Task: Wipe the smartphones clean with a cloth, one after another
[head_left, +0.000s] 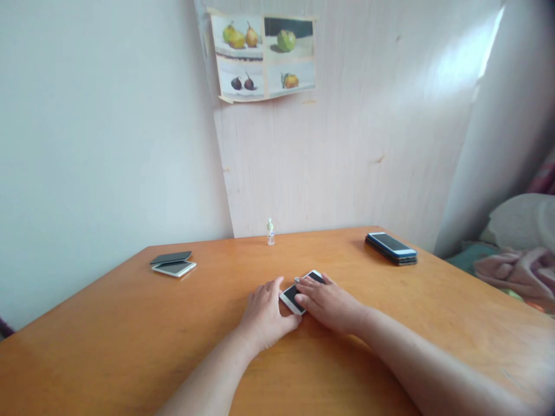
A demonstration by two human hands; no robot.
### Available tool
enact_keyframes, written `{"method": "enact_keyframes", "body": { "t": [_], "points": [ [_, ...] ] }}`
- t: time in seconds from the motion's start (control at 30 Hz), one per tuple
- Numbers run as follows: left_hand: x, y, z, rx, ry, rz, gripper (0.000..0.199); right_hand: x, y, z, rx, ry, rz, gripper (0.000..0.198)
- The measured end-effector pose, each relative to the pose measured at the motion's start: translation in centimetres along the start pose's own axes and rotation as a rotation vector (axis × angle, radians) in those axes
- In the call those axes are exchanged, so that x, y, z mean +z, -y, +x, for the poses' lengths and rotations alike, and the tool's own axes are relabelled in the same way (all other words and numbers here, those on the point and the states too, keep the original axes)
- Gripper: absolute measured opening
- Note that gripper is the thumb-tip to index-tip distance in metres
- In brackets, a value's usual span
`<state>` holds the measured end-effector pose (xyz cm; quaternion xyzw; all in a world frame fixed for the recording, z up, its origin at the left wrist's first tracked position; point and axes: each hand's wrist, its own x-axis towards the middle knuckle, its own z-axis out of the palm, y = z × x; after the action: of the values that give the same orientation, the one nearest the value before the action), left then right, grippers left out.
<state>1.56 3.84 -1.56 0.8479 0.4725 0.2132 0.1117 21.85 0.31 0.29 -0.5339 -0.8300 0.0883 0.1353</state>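
A white-framed smartphone with a dark screen lies at a slant on the wooden table in front of me. My left hand is curved round its near left end, thumb at the lower corner and fingers at the left edge. Across the screen rests my right hand, its fingers bent down together onto the glass. A small white bit shows at the right fingertips. What it belongs to is hidden under the fingers.
A small clear spray bottle stands at the table's back edge. Two phones overlap at the left, a dark one and a white one. Several phones are stacked at the right. Bedding lies beyond the table's right side.
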Motion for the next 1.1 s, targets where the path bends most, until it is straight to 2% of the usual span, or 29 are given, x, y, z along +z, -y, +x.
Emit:
{"method": "enact_keyframes", "body": {
  "t": [0.07, 0.13, 0.2, 0.33, 0.43, 0.5, 0.6, 0.67, 0.73, 0.87, 0.93, 1.0, 1.1],
  "points": [
    [-0.2, -0.3, -0.1, -0.009, 0.012, -0.01, 0.086, 0.1, -1.9, 0.4, 0.161, -0.02, -0.094, 0.055],
    [-0.3, -0.4, -0.1, -0.012, 0.02, -0.013, 0.086, 0.1, -2.6, 0.4, 0.228, -0.022, -0.136, 0.057],
    [-0.3, -0.4, 0.0, -0.011, 0.023, -0.007, 0.085, 0.1, -1.6, 0.0, 0.163, -0.015, -0.109, 0.057],
    [-0.2, -0.1, 0.1, -0.003, 0.03, 0.014, 0.081, -0.1, 2.4, -1.4, -0.13, 0.039, 0.066, 0.061],
    [-0.3, 0.0, 0.0, 0.006, 0.038, 0.017, 0.08, -0.4, 3.1, -1.8, -0.17, 0.08, 0.083, 0.062],
    [-0.5, -0.2, 0.0, 0.006, 0.036, 0.011, 0.079, -0.9, 1.9, -1.5, -0.069, 0.074, 0.009, 0.058],
    [-0.8, -0.5, -0.1, -0.003, 0.035, 0.004, 0.078, -1.4, -0.2, -1.0, 0.172, 0.05, -0.128, 0.051],
    [-1.0, -0.7, -0.1, -0.007, 0.041, 0.002, 0.076, -1.6, -0.5, -1.0, 0.261, 0.04, -0.171, 0.051],
    [-1.0, -0.7, -0.1, -0.014, 0.043, 0.002, 0.075, -1.6, 0.5, -1.4, 0.213, 0.037, -0.151, 0.055],
    [-0.8, -0.5, -0.1, -0.012, 0.047, 0.007, 0.073, -1.7, 3.7, -2.5, -0.074, 0.082, -0.017, 0.058],
    [-0.7, -0.4, -0.1, -0.003, 0.045, 0.01, 0.073, -2.0, 4.2, -2.8, -0.116, 0.111, -0.006, 0.058],
    [-0.7, -0.3, -0.1, 0.003, 0.046, 0.012, 0.074, -2.3, 3.4, -2.6, -0.015, 0.109, -0.076, 0.059],
    [-0.8, -0.4, -0.1, 0.006, 0.047, 0.013, 0.074, -2.6, 1.4, -2.0, 0.241, 0.067, -0.225, 0.058]
  ]
}}
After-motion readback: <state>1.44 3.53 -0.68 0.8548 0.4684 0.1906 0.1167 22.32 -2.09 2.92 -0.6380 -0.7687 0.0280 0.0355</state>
